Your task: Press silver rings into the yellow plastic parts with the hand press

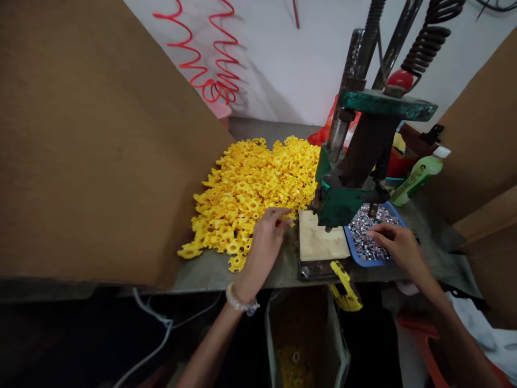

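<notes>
My left hand (pixel 269 234), with a clear beaded bracelet at its wrist, is at the right edge of a heap of small yellow plastic pieces (pixel 246 188). Its thumb and forefinger close toward each other, and a yellow piece (pixel 294 217) shows at their tips. Over a blue tray (pixel 369 263) of small shiny metal parts (pixel 365 245), my right hand (pixel 396 245) has thumb and fingertips pinched together; whatever they hold is too small to make out. Between my hands stands a green press (pixel 343 205), its punch above a pale flat block (pixel 321 240).
A yellow frame-like piece (pixel 345 288) is at the table's front edge. Below hangs an open bag (pixel 341 345) with yellow pieces inside. Cardboard walls (pixel 100 134) flank the table. A green bottle (pixel 420 175) stands right of the press; red coiled tubing (pixel 224 59) hangs behind.
</notes>
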Demonstrator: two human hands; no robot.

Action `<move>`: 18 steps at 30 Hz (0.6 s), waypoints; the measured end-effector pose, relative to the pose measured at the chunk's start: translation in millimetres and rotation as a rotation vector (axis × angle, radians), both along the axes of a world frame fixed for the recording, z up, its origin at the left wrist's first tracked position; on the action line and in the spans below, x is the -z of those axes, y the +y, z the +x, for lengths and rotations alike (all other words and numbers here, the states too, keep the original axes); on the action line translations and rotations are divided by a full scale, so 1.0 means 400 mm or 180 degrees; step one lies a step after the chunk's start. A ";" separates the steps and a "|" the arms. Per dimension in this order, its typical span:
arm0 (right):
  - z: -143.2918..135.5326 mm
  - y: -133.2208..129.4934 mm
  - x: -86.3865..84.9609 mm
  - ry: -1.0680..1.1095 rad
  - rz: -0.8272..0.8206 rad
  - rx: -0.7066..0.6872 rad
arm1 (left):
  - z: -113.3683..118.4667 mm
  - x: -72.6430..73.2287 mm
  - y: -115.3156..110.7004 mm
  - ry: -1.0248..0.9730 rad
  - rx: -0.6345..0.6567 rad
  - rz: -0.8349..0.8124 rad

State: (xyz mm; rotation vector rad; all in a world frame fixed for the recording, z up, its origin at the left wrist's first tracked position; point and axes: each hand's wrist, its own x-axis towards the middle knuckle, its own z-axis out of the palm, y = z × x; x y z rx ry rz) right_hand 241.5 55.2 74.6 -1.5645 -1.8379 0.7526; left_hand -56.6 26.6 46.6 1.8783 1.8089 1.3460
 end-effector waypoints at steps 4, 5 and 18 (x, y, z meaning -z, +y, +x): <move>-0.066 -0.018 -0.008 0.0590 -0.0293 -0.0092 | 0.068 0.002 -0.035 -0.0187 0.0395 -0.0144; -0.087 -0.020 -0.009 0.0697 -0.0401 -0.0180 | 0.086 0.004 -0.040 -0.0185 0.0474 -0.0119; -0.191 0.001 -0.026 0.0564 -0.1007 -0.0793 | 0.164 0.046 -0.060 0.0020 0.0492 0.0370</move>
